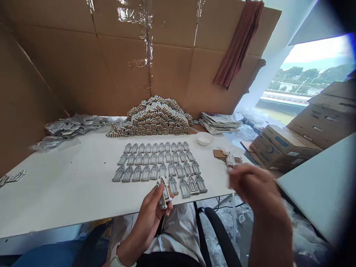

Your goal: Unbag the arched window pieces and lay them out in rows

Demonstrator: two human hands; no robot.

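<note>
My left hand (151,207) is closed around a few small arched window-frame pieces (164,196), grey and white with brownish edges, held over the table's front edge. My right hand (251,183) is smeared by motion at the right end of the table, and its fingers do not show clearly. Just beyond it is a small white thing with a pointed tip (230,160), like a bottle; whether the hand touches it I cannot tell. Rows of grey arched window-frame pieces (154,158) lie flat on the white table (83,185). One white-faced arched piece (192,184) lies in the nearest row.
A big heap of stacked arched pieces (158,116) stands against the cardboard wall (169,74). Plastic-bagged pieces (75,126) lie at left. A white bowl (205,138), a stack of papers (219,123) and brown cardboard bits (219,154) are at right, with cartons (286,144) beyond.
</note>
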